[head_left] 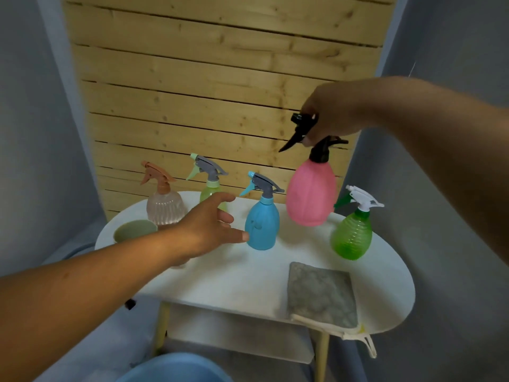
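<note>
My right hand (334,111) grips the black trigger head of a pink spray bottle (311,193) and holds it in the air above the back right of the white oval table (248,282). My left hand (209,230) reaches over the table with fingers spread, its thumb close to or touching a blue spray bottle (261,224) that stands upright mid-table. A clear green spray bottle (352,235) with a white head stands at the right. A light green bottle (210,188) and a peach ribbed bottle (165,205) stand at the back left.
A grey cloth (322,293) lies at the table's front right edge, with a cream strap hanging off. A green cup (135,230) sits at the table's left, partly behind my forearm. A blue basin (176,368) is on the floor below. A wooden slat wall stands behind.
</note>
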